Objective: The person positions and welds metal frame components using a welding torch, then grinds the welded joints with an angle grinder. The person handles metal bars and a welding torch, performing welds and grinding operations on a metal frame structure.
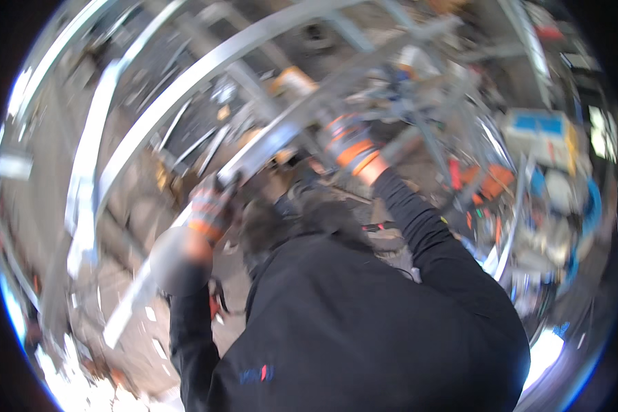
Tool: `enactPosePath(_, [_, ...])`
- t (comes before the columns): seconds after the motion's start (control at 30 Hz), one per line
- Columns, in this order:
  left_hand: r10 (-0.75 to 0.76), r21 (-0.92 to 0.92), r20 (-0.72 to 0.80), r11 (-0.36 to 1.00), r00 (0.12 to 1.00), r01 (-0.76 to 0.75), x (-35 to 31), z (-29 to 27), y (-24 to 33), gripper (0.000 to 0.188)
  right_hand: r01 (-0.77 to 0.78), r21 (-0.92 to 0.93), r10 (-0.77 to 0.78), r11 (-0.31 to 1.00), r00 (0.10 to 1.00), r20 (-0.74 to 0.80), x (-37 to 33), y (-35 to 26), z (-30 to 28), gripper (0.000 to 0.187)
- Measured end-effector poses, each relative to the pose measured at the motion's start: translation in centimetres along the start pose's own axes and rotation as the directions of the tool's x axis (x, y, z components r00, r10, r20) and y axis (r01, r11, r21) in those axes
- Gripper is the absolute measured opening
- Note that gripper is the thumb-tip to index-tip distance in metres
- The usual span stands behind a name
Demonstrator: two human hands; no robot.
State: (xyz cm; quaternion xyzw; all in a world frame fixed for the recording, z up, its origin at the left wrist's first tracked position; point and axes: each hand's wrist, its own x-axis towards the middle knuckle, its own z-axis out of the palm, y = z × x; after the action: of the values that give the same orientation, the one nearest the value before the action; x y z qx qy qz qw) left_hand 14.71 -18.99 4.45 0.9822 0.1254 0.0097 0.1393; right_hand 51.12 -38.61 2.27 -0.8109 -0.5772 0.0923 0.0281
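Observation:
A long, straight, silvery metal profile (271,139) runs diagonally from the lower left up to the far right, tilted across the view. My left hand (211,204), in a grey and orange work glove, is closed around its nearer part. Farther along, my right hand (350,145), in a matching glove, grips the same profile from its right side. Motion blur smears the right fingertips where they meet the metal. Black sleeves cover both forearms.
Curved-looking metal frame bars (178,82) cross the left and top. Scraps and tools litter the ground beyond my hands. At the right are an orange item (487,182), a box with a blue top (539,127) and a blue-rimmed tub (592,206) filled with pale things.

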Motion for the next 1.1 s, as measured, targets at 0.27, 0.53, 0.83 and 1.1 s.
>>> enactPosePath(0.27, [0.019,-0.091,0.025,0.996,0.999,-0.017,1.2,1.4,-1.4,0.085,-0.558,0.272,0.572,0.784,0.82,0.033,-27.2,1.0,4.8,0.07])
enactPosePath(0.53, [-0.018,0.047,0.105,0.999,0.994,0.013,1.9,1.6,0.6,0.078,-0.92,0.164,0.92,0.356,0.314,-0.235,-42.2,24.8,13.0,0.067])
enactPosePath(0.83, [-0.11,0.354,0.213,0.935,0.971,0.028,3.3,-2.2,6.0,0.061,-0.942,0.095,0.945,0.321,0.313,-0.094,-37.1,51.5,14.5,0.069])
enactPosePath(1.1, [-0.31,0.343,0.168,0.908,0.936,0.239,4.3,-2.1,8.9,0.084,-0.931,0.131,0.939,0.342,0.331,-0.099,-39.3,53.4,13.6,0.07])
